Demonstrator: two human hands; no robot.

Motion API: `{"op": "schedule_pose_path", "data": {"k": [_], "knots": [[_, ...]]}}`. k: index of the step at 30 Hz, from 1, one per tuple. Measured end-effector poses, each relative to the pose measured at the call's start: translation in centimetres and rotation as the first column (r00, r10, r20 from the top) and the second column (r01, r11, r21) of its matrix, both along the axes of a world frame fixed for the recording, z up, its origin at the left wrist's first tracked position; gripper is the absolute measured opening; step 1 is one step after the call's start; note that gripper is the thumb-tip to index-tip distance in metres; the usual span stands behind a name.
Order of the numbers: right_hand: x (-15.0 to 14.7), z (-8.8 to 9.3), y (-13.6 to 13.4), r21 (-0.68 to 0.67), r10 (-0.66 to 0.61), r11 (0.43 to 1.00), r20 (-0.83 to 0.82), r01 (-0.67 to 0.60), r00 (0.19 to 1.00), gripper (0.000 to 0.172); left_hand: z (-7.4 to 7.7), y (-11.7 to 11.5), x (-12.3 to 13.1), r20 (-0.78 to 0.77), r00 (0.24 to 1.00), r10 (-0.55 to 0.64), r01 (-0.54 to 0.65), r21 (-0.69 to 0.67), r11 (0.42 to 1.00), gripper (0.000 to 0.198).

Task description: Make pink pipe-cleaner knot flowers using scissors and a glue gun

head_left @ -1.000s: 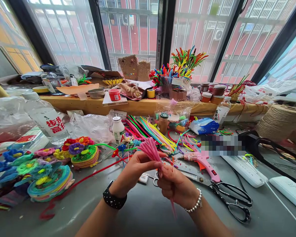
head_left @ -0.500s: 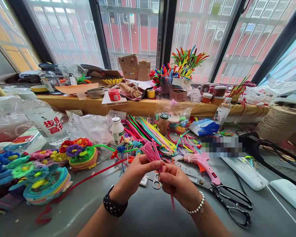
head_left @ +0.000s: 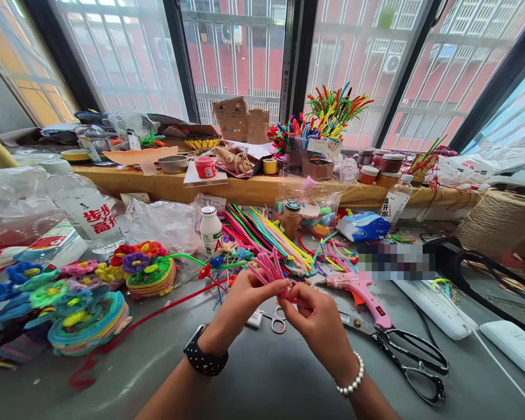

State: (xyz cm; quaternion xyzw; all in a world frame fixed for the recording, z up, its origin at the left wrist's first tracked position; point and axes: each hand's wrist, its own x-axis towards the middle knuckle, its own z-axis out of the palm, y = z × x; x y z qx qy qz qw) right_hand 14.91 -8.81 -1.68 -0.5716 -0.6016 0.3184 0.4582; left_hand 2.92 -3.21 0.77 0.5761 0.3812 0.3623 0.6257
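A bundle of pink pipe cleaners [head_left: 269, 267] fans upward in the middle of the head view. My left hand [head_left: 240, 303] closes round its lower part, thumb across the front. The fingertips of my right hand [head_left: 317, 321] pinch at the bundle's gathered end, touching the left thumb; a short pink length shows behind these fingers. Just below the hands lie small scissors [head_left: 278, 322] and a little white block [head_left: 254, 319]. Large black-handled shears [head_left: 413, 350] rest to the right, beside a pink glue gun [head_left: 363, 291].
Pipe-cleaner flowers on coiled bases [head_left: 87, 326] crowd the left, near a big water bottle [head_left: 85, 210]. Loose coloured pipe cleaners [head_left: 271, 233], a white bottle [head_left: 210, 232] and a brown jar [head_left: 290, 220] stand behind. A white power strip [head_left: 441, 309] and twine spool [head_left: 499, 224] are at right.
My right hand has turned and risen at the bundle's end. The pink strand that hung below it no longer hangs there. My left hand keeps its hold.
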Motion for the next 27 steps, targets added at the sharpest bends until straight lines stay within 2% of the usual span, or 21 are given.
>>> {"op": "schedule_pose_path", "data": {"k": [2,4,6,7,8,11,13,15,16,19,25,27], "knots": [[-0.3,0.3,-0.3,0.115,-0.09,0.99,0.111,0.077,0.99,0.018,-0.2,0.1,-0.1,0.048,0.999,-0.009,0.009,-0.002,1.0,0.012],[-0.4,0.6,-0.5,0.17,-0.116,0.98,0.093,0.099,0.989,0.018,-0.2,0.1,-0.3,0.103,0.994,-0.035,0.036,-0.01,0.999,0.011],[-0.3,0.9,-0.6,0.096,-0.024,0.995,-0.064,0.03,0.998,0.019,-0.1,0.1,-0.7,0.174,0.98,-0.099,0.105,-0.023,0.994,0.011],[-0.3,1.0,-0.6,0.029,0.055,0.998,-0.194,-0.05,0.979,0.02,0.0,0.1,-0.9,0.217,0.966,-0.142,0.152,-0.029,0.988,0.017],[-0.3,0.9,-0.6,-0.028,0.133,0.988,-0.344,-0.152,0.929,0.02,0.1,0.1,-1.2,0.266,0.945,-0.191,0.204,-0.024,0.979,0.027],[-0.6,0.6,-0.6,-0.096,0.244,0.895,-0.713,-0.436,0.657,0.021,0.3,0.2,-1.7,0.401,0.861,-0.313,0.343,-0.004,0.939,0.049],[-0.9,0.3,-0.6,-0.102,0.24,0.836,-0.815,-0.539,0.527,0.022,0.2,0.3,-1.9,0.441,0.833,-0.334,0.372,0.0,0.928,0.04],[-1.1,0.2,-0.6,-0.106,0.235,0.805,-0.847,-0.584,0.477,0.022,0.1,0.3,-1.8,0.453,0.834,-0.314,0.347,0.01,0.938,0.021],[-1.1,0.2,-0.6,-0.102,0.239,0.804,-0.847,-0.586,0.475,0.021,0.0,0.3,-1.6,0.45,0.844,-0.293,0.321,0.014,0.947,0.015],[-0.9,0.5,-0.6,-0.112,0.218,0.839,-0.827,-0.532,0.518,0.02,-0.2,0.2,-1.2,0.41,0.887,-0.214,0.234,0.003,0.972,0.015],[-0.6,0.7,-0.6,-0.142,0.166,0.932,-0.653,-0.335,0.739,0.026,-0.7,-0.4,-0.4,0.316,0.944,-0.097,0.104,-0.008,0.995,0.013],[-0.6,0.6,-0.6,-0.131,0.151,0.948,-0.615,-0.289,0.774,0.026,-0.8,-0.4,-0.3,0.295,0.952,-0.082,0.094,-0.029,0.995,0.011]]}}
